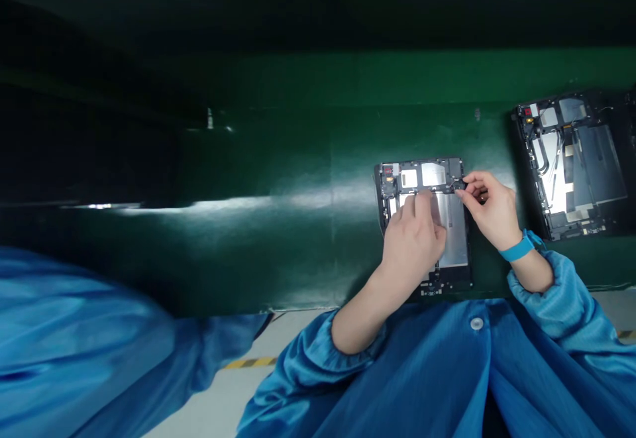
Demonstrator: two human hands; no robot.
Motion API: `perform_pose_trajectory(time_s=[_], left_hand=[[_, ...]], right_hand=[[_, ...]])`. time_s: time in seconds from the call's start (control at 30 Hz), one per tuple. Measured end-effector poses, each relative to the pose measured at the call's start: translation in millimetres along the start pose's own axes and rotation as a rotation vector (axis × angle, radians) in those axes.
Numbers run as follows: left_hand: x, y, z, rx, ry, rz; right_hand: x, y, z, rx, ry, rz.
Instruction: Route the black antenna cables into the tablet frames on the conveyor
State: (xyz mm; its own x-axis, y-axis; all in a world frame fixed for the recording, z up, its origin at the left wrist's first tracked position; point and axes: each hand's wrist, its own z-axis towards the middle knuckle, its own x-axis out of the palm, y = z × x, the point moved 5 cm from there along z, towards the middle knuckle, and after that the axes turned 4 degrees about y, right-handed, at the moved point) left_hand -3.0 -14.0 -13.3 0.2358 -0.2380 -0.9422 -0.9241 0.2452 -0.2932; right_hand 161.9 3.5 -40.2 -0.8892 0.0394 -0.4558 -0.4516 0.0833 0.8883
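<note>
An opened tablet [454, 236] lies on the green bench in front of me, its silver plates, black frame and small circuit parts exposed. My left hand [413, 239] is bent over its middle, fingers curled down and held together; whatever is at the fingertips is hidden. At the tablet's upper right edge, my right hand [489, 206] has thumb and forefinger close together in a pinch on a tiny dark part I cannot make out. A blue band [517, 247] circles the right wrist. The left hand covers part of the tablet's lower left.
To the right lies a stack with another opened tablet [601, 166] on top, cables and silver plates showing. The green bench top [278, 246] stretches left. Another person's blue sleeve [99, 338] reaches in at lower left. Dark shadow covers the bench's far left.
</note>
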Motion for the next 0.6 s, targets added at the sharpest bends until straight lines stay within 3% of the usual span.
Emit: perform_pose_trajectory(time_s=[0.2,0.3,0.37,0.6], left_hand=[[-2.3,0.3,-13.9,0.118,-0.150,-0.328],[-6.3,5.7,-5.8,0.103,-0.269,-0.380],[-7.4,10.7,8.0,0.080,-0.278,-0.375],[-4.3,13.0,58.3,0.270,0.137,-0.309]], right_hand=[[-2.8,0.9,1.5,-0.003,0.004,0.018],[-4.1,0.5,2.6,0.008,0.005,0.011],[-4.7,-0.2,3.2,0.017,0.004,0.015],[-6.7,-1.9,3.8,0.017,-0.010,0.027]])
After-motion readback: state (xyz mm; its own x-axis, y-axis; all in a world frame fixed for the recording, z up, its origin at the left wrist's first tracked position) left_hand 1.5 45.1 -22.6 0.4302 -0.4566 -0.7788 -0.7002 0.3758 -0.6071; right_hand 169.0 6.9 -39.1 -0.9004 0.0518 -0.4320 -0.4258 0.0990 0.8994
